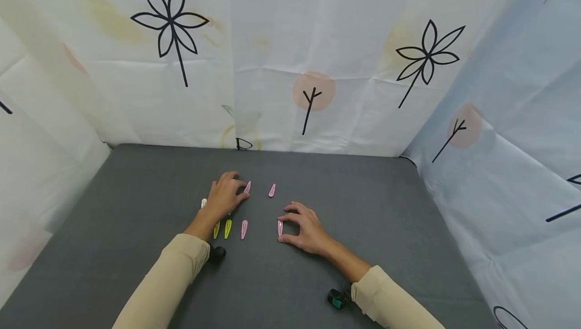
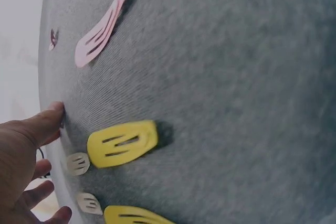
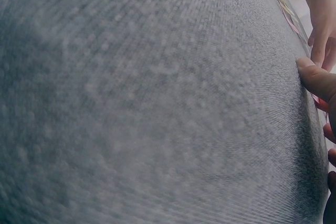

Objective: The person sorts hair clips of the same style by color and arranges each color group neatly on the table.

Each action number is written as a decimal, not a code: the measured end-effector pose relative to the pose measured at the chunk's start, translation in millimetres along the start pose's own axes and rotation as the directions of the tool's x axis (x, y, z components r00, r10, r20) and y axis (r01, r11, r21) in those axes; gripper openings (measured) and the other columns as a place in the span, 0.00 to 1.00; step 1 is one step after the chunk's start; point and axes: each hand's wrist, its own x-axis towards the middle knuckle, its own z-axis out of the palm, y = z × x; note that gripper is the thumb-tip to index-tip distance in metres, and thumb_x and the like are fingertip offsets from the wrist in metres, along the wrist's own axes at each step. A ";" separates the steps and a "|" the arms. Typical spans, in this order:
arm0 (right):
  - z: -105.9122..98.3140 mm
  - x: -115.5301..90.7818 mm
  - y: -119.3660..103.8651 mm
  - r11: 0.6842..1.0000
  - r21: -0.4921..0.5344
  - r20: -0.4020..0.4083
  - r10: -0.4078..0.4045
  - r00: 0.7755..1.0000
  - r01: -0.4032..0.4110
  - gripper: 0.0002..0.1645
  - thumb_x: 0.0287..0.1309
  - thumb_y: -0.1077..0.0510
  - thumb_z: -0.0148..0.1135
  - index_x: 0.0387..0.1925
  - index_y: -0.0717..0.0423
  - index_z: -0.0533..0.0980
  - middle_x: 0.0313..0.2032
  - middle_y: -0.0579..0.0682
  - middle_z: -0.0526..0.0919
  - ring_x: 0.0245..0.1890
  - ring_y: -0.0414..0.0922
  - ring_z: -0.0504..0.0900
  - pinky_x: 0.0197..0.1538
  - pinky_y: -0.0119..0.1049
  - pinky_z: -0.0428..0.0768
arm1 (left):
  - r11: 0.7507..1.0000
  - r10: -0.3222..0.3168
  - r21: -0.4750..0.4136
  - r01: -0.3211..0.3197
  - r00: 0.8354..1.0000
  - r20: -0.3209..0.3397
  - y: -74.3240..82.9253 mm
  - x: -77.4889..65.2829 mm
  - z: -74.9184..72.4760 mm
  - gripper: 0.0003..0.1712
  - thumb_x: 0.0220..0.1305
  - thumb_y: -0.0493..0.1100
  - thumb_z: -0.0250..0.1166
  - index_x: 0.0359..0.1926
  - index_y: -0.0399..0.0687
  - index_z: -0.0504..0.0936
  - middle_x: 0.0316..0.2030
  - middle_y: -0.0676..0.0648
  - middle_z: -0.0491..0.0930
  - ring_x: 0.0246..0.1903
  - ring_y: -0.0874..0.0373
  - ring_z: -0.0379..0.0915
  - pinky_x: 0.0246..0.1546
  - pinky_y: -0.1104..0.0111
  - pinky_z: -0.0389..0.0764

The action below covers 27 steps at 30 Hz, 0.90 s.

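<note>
My left hand [image 1: 223, 196] reaches over the back row, its thumb and forefinger at the two ends of a pink snap hair clip [image 1: 247, 187]. With thumb and forefinger my right hand [image 1: 308, 229] pinches another pink hair clip [image 1: 280, 228] by its ends, low on the table. Between the hands lie a front pink hair clip [image 1: 244, 229] and a back pink hair clip [image 1: 272, 190], both untouched. Two yellow hair clips [image 2: 123, 144] lie below the left wrist, with two cream hair clips [image 2: 78, 164] behind them. In the left wrist view, the thumb [image 2: 50, 119] hides the left hand's clip.
A dark grey cloth covers the table [image 1: 386, 208]. White fabric walls [image 1: 281, 26] with printed leaves and flowers stand at the back and both sides. Black wrist cameras [image 1: 338, 298] hang below the cuffs, close to the tabletop.
</note>
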 end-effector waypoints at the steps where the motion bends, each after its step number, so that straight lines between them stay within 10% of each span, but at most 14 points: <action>1: -0.1 0.2 0.1 1.000 -0.001 0.000 0.001 1.000 -0.001 0.29 0.51 0.47 0.77 0.54 0.52 0.82 0.62 0.57 0.74 0.71 0.58 0.62 0.68 0.61 0.57 | 1.000 -0.003 0.002 0.003 1.000 0.008 -0.1 0.9 -0.8 0.19 0.62 0.46 0.72 0.51 0.41 0.86 0.64 0.34 0.70 0.67 0.38 0.60 0.55 0.37 0.65; 27: 0.2 0.6 1.2 1.000 0.011 0.017 0.015 1.000 -0.015 0.29 0.51 0.47 0.76 0.55 0.52 0.82 0.63 0.56 0.74 0.72 0.57 0.60 0.68 0.61 0.56 | 0.998 -0.062 -0.010 0.061 0.996 -0.067 -3.5 8.7 0.0 0.16 0.65 0.45 0.69 0.49 0.41 0.87 0.61 0.33 0.72 0.65 0.36 0.62 0.55 0.37 0.65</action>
